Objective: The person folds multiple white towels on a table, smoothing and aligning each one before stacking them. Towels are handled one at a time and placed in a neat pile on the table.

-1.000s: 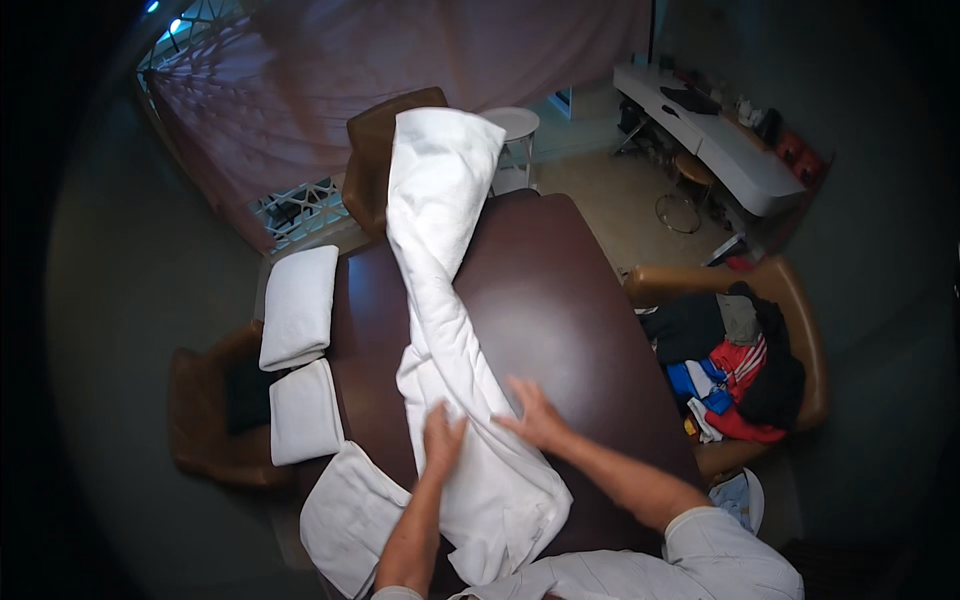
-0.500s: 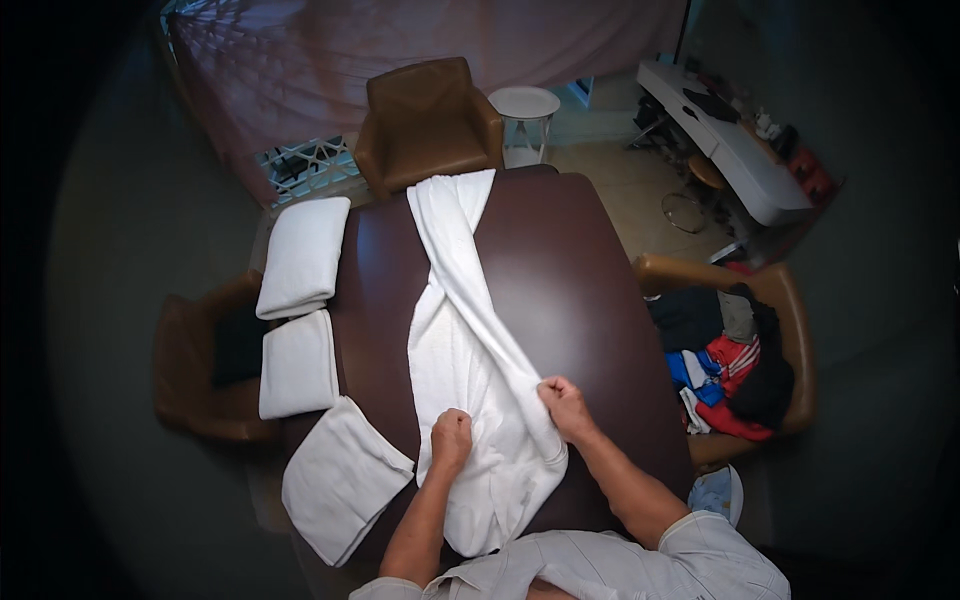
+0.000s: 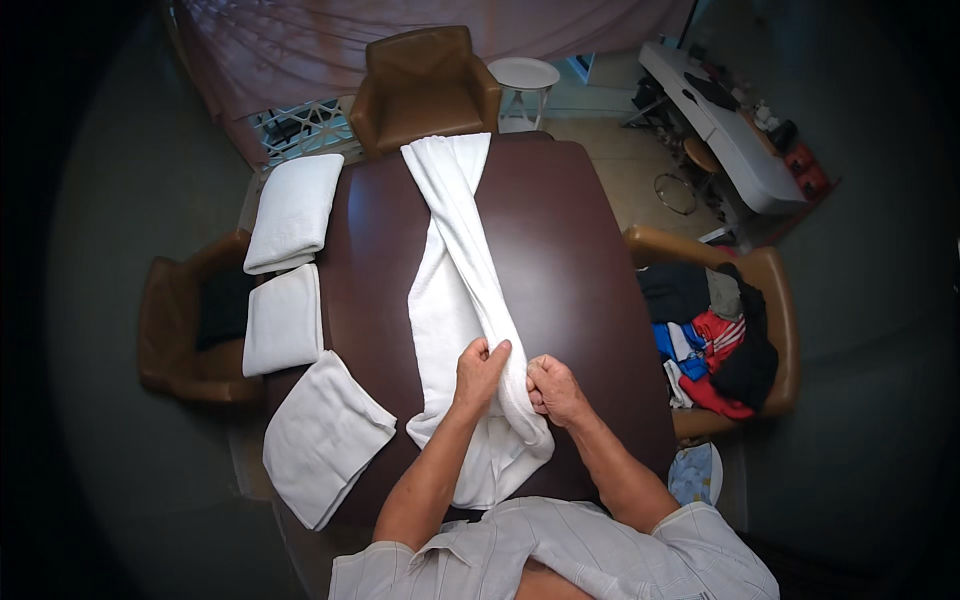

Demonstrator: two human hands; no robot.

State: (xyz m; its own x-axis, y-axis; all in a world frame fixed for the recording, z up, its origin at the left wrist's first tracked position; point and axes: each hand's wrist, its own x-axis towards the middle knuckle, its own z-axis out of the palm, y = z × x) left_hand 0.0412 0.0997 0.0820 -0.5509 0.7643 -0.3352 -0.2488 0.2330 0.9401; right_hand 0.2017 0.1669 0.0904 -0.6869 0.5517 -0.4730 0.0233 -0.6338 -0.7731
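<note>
A long white towel (image 3: 450,290) lies lengthwise over the dark table, its long right side folded over and crossing toward the far end. My left hand (image 3: 482,374) is closed on the towel's folded strip, thumb uppermost; its fingertips are partly hidden. Close by on the right, my right hand (image 3: 558,390) has curled fingers gripping the towel's right edge. The near end of the cloth lies rumpled between my forearms and reaches my shirt.
Along the table's left side lie a far folded white towel (image 3: 294,212), a middle one (image 3: 284,320) and a near one (image 3: 325,440). A brown armchair (image 3: 775,310) at right holds a heap of clothes (image 3: 715,335). Another armchair (image 3: 425,95) stands beyond the brown table (image 3: 570,240).
My left hand has moved up and right from the towel's middle to its folded strip, now near my right hand. The view has shifted, so the table sits higher in it.
</note>
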